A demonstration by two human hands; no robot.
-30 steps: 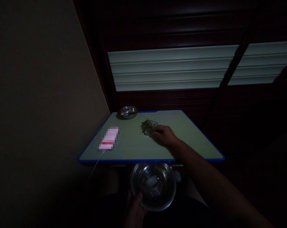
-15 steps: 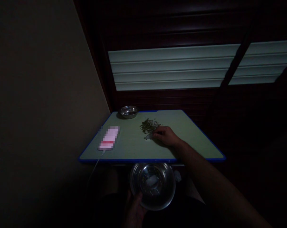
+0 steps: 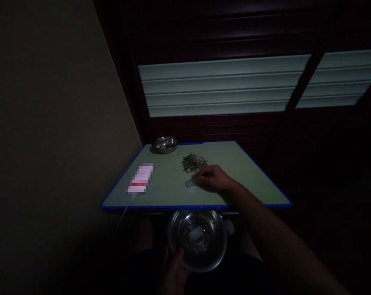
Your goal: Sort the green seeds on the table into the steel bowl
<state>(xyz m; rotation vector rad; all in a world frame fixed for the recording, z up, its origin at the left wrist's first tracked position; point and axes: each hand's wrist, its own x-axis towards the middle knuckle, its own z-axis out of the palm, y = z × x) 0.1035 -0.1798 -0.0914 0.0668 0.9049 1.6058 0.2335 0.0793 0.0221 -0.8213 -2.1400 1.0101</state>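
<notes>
Poking leftward from right grip (image 3: 214,178) — pale piece (image 3: 191,181), near grains (image 3: 193,163)

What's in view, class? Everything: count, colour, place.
Tabletop: 1, green and blue, centre
Basin: 1, silver, below tabletop
Bowl: 1, silver, far left corner
Bits: uncountable, green, tabletop
Pixelated slab: 1, pink, tabletop left
Cable: 1, white, from slab
Thin piece: 1, pale, right grip
Unclear item: 1, pale, beside basin
Slatted panels: 2, pale, behind
Wall: 1, brownish, left
Legs: 2, dim, below
Left grip: 1, dim, at basin
Right grip: 1, dim, near bits
</notes>
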